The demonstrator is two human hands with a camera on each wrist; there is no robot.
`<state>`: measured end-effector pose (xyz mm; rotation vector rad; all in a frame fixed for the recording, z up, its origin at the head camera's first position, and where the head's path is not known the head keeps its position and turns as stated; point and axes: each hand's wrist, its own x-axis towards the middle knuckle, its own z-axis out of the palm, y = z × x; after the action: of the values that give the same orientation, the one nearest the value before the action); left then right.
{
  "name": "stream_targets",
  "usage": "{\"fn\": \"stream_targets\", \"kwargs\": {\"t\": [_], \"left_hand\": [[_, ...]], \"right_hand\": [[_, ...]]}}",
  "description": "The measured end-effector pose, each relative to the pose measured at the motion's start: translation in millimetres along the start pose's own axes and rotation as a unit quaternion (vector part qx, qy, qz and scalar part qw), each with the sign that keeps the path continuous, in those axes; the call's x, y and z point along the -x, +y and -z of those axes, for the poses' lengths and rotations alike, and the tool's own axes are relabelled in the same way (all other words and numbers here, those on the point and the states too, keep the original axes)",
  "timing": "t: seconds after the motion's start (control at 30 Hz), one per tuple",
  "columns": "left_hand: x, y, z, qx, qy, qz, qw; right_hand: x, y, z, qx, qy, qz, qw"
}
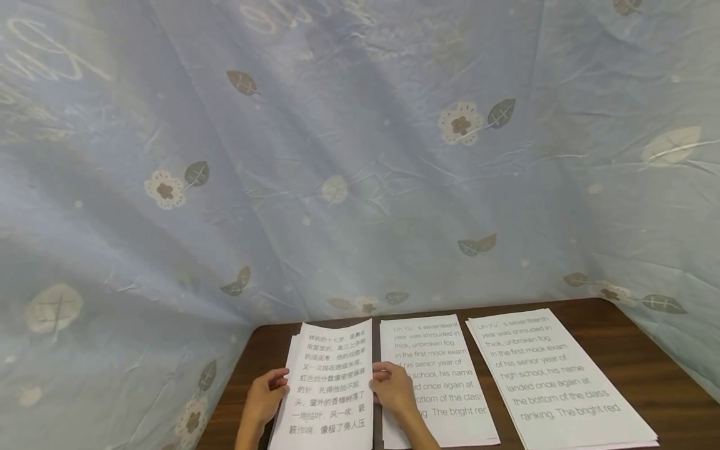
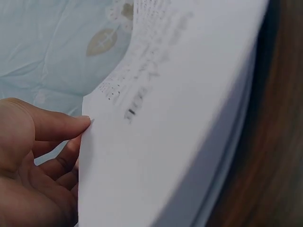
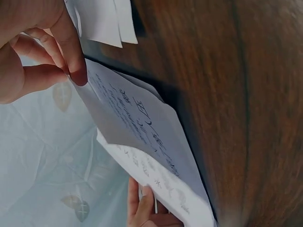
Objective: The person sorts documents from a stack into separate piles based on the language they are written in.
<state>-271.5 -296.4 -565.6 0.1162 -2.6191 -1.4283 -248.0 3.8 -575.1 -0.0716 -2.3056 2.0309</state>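
Note:
A white paper sheet (image 1: pixel 329 415) printed with large Chinese characters is held by both hands over the left paper stack (image 1: pixel 293 351). My left hand (image 1: pixel 263 399) pinches its left edge between thumb and fingers. On the opposite edge my right hand (image 1: pixel 395 390) pinches the paper, partly covering the middle stack of English-printed sheets (image 1: pixel 444 431). In the left wrist view the sheet (image 2: pixel 137 165) bows upward beside the thumb. From the right wrist, the lifted sheet (image 3: pixel 102 118) curves above another printed page (image 3: pixel 142 113).
A third stack of English-printed sheets (image 1: pixel 562 394) lies at the right of the dark wooden table (image 1: pixel 647 369). Behind and beside the table hangs a pale blue cloth (image 1: pixel 382 187) with leaf and flower prints. Narrow gaps separate the stacks.

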Motion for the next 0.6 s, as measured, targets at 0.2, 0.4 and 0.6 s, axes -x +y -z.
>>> {"fn": "stream_targets", "kwargs": {"t": [0.2, 0.4, 0.6], "left_hand": [[-2.7, -2.0, 4.2, -0.013, 0.006, 0.008, 0.9999], [-2.4, -3.7, 7.3, -0.022, 0.019, 0.004, 0.9996], [-2.4, -6.4, 10.5, -0.031, 0.037, 0.002, 0.9988]], "right_hand": [[-0.7, 1, -5, 0.01, 0.01, 0.011, 0.9998], [-1.5, 0, -11, 0.019, 0.007, 0.023, 0.9995], [-2.6, 1, -15, 0.037, 0.006, 0.025, 0.999]]}}
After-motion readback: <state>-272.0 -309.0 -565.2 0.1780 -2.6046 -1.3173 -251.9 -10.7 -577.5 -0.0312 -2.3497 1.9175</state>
